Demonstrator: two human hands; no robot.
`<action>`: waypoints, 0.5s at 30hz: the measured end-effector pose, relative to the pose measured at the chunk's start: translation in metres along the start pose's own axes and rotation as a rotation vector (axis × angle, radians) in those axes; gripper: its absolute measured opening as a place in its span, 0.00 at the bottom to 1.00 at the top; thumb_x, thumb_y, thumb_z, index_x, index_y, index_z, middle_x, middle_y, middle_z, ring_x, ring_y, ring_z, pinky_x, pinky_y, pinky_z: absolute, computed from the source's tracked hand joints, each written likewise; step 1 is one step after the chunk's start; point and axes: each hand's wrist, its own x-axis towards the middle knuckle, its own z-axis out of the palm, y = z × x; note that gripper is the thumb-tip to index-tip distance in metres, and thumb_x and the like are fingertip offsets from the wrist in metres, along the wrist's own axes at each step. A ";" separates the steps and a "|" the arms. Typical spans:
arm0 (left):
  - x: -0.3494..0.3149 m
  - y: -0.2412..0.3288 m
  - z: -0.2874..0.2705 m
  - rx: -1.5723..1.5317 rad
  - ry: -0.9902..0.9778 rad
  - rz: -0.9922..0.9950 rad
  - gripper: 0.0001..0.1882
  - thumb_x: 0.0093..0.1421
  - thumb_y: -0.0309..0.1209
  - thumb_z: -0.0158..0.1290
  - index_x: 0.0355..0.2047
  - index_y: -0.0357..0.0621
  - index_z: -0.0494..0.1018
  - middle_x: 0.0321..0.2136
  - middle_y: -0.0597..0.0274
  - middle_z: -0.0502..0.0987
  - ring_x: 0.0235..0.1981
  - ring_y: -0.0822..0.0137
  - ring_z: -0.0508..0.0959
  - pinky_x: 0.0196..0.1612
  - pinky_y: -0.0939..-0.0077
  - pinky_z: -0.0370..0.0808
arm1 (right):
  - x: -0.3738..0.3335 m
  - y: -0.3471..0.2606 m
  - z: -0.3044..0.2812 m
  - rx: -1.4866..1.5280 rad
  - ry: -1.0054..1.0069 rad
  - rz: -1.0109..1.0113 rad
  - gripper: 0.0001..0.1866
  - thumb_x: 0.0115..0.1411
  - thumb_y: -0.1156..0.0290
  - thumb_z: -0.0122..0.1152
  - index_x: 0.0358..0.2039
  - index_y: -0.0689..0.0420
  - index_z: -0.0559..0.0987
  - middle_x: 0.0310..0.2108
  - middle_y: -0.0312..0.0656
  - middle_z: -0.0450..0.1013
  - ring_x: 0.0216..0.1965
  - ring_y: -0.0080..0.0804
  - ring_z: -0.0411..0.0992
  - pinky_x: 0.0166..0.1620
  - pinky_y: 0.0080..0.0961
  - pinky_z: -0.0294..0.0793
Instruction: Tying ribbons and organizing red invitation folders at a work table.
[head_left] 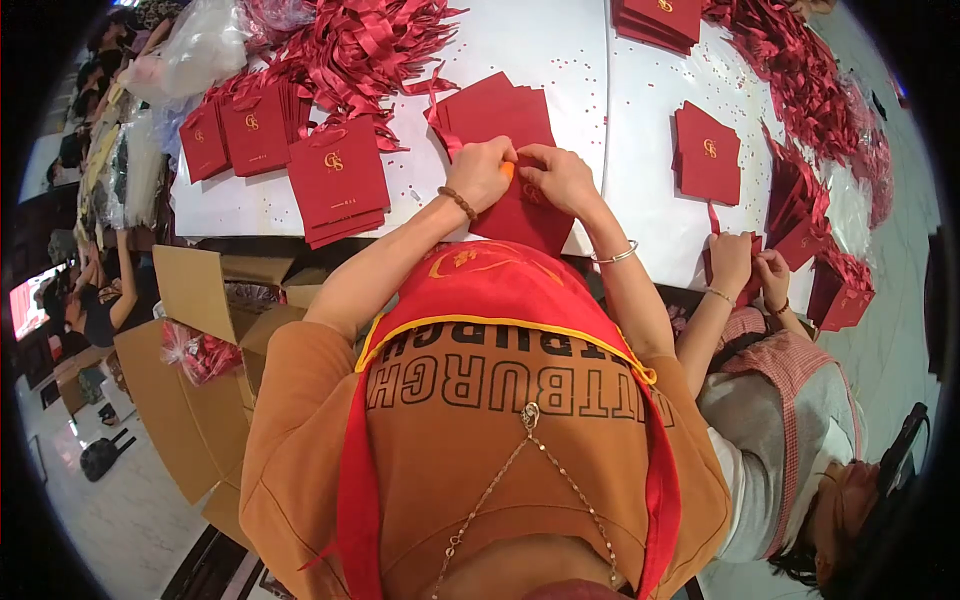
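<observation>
At table edge, centre of view: 1 dark red paper bag, lying flat on the white table. Left hand and right hand both pinched closed on its upper edge, fingertips meeting around a small orange item, kind unclear. At 10 o'clock: stacks of matching red bags; red ribbon heap beyond. At 3 o'clock: a co-worker's hands on another bag. At 8 o'clock: open cardboard box.
</observation>
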 end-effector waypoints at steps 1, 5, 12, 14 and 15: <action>-0.001 0.002 0.002 0.009 0.042 0.045 0.05 0.49 0.24 0.49 0.29 0.39 0.71 0.20 0.52 0.75 0.23 0.57 0.76 0.27 0.68 0.71 | -0.001 -0.004 -0.001 -0.007 -0.013 0.010 0.16 0.52 0.63 0.56 0.42 0.47 0.76 0.32 0.43 0.75 0.36 0.41 0.73 0.40 0.34 0.70; -0.006 0.012 0.001 0.088 0.088 0.123 0.09 0.50 0.21 0.47 0.33 0.41 0.66 0.18 0.51 0.73 0.23 0.52 0.75 0.26 0.62 0.70 | -0.002 -0.008 -0.005 0.053 -0.054 0.034 0.15 0.51 0.64 0.56 0.42 0.47 0.76 0.29 0.42 0.76 0.33 0.39 0.73 0.38 0.33 0.70; -0.007 0.006 0.005 0.117 0.125 0.249 0.11 0.48 0.22 0.49 0.33 0.41 0.64 0.24 0.49 0.75 0.26 0.50 0.76 0.28 0.57 0.71 | -0.004 -0.005 0.000 0.136 -0.076 0.039 0.15 0.50 0.67 0.57 0.41 0.49 0.75 0.30 0.42 0.75 0.32 0.38 0.73 0.38 0.32 0.70; 0.000 0.006 -0.009 -0.128 -0.073 -0.102 0.11 0.46 0.26 0.54 0.32 0.43 0.68 0.24 0.53 0.75 0.27 0.52 0.76 0.28 0.60 0.71 | -0.006 0.003 0.009 0.219 0.101 -0.118 0.12 0.50 0.69 0.58 0.38 0.53 0.74 0.31 0.44 0.75 0.31 0.40 0.74 0.38 0.32 0.70; 0.001 0.007 -0.017 -0.129 -0.074 -0.103 0.11 0.46 0.26 0.54 0.32 0.43 0.68 0.24 0.53 0.75 0.27 0.52 0.76 0.28 0.60 0.71 | -0.008 0.004 0.009 0.218 0.100 -0.116 0.12 0.50 0.69 0.58 0.38 0.53 0.74 0.31 0.44 0.75 0.31 0.40 0.74 0.38 0.32 0.70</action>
